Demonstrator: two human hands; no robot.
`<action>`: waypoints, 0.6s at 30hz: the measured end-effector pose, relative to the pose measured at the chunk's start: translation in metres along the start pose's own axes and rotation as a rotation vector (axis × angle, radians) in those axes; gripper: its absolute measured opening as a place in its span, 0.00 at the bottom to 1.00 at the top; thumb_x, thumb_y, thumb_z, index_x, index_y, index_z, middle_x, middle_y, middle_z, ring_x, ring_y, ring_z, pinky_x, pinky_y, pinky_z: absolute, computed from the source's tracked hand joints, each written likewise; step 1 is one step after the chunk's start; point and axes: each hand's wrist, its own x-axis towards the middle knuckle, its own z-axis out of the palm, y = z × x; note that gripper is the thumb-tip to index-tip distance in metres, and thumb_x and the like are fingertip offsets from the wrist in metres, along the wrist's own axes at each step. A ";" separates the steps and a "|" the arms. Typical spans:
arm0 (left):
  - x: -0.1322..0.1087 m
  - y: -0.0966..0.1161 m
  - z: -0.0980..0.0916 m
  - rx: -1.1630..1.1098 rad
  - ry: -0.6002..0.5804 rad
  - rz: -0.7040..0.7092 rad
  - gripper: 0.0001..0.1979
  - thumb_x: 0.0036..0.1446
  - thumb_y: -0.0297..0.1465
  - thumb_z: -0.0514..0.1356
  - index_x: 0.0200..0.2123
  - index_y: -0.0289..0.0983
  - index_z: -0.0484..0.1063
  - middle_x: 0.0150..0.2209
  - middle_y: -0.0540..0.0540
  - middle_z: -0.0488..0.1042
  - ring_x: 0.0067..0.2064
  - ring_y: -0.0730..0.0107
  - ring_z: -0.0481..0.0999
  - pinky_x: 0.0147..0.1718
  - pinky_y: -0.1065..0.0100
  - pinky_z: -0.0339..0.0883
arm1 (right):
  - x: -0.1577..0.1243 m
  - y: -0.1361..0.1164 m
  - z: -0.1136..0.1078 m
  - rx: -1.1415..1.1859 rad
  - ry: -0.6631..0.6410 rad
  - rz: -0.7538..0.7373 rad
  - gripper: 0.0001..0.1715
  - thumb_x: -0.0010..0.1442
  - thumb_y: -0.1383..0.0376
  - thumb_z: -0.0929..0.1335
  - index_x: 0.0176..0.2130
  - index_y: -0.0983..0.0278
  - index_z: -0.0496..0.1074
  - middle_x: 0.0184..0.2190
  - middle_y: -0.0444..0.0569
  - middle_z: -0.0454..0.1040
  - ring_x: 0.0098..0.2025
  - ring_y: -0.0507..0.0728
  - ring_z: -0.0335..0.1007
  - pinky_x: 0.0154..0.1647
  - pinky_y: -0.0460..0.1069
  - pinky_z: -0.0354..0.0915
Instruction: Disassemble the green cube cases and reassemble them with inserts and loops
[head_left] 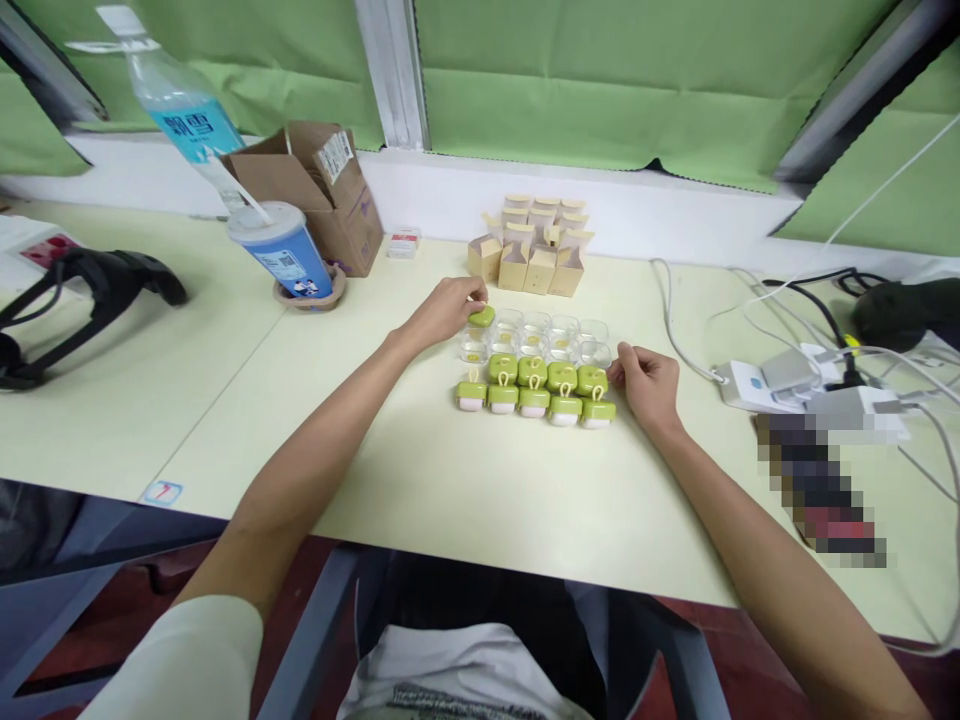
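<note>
Your left hand (459, 305) pinches a rounded green plastic lid (482, 317), back-left of the clear plastic cups (535, 341); your right hand (649, 387) curls right of them, contents unclear.

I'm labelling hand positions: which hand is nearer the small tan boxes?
Left. The left hand is close in front of the small tan boxes, at their left; the right hand is farther off, to their front right.

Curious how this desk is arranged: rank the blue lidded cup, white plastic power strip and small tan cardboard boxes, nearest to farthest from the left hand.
From the left hand, head view:
1. Small tan cardboard boxes, just beyond it.
2. Blue lidded cup, to its left.
3. White plastic power strip, far right.
</note>
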 end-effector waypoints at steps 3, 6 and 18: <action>0.000 -0.004 -0.003 -0.036 -0.033 -0.018 0.06 0.68 0.28 0.64 0.44 0.39 0.82 0.49 0.41 0.89 0.51 0.54 0.86 0.54 0.56 0.77 | 0.000 0.001 0.000 -0.007 -0.008 0.004 0.41 0.68 0.32 0.72 0.21 0.59 0.77 0.19 0.49 0.76 0.22 0.56 0.67 0.28 0.54 0.64; 0.000 -0.009 -0.004 -0.136 -0.067 -0.040 0.12 0.66 0.29 0.67 0.52 0.37 0.85 0.56 0.39 0.89 0.57 0.54 0.88 0.56 0.57 0.79 | 0.000 0.003 0.000 -0.008 -0.005 -0.003 0.41 0.69 0.31 0.72 0.21 0.58 0.77 0.20 0.49 0.76 0.23 0.56 0.67 0.29 0.54 0.65; 0.005 -0.024 0.007 -0.246 -0.018 -0.224 0.09 0.55 0.33 0.77 0.40 0.38 0.90 0.45 0.41 0.91 0.44 0.59 0.86 0.50 0.61 0.79 | 0.013 0.029 0.006 0.071 -0.002 -0.054 0.32 0.65 0.43 0.77 0.62 0.52 0.75 0.66 0.54 0.81 0.63 0.67 0.81 0.63 0.63 0.79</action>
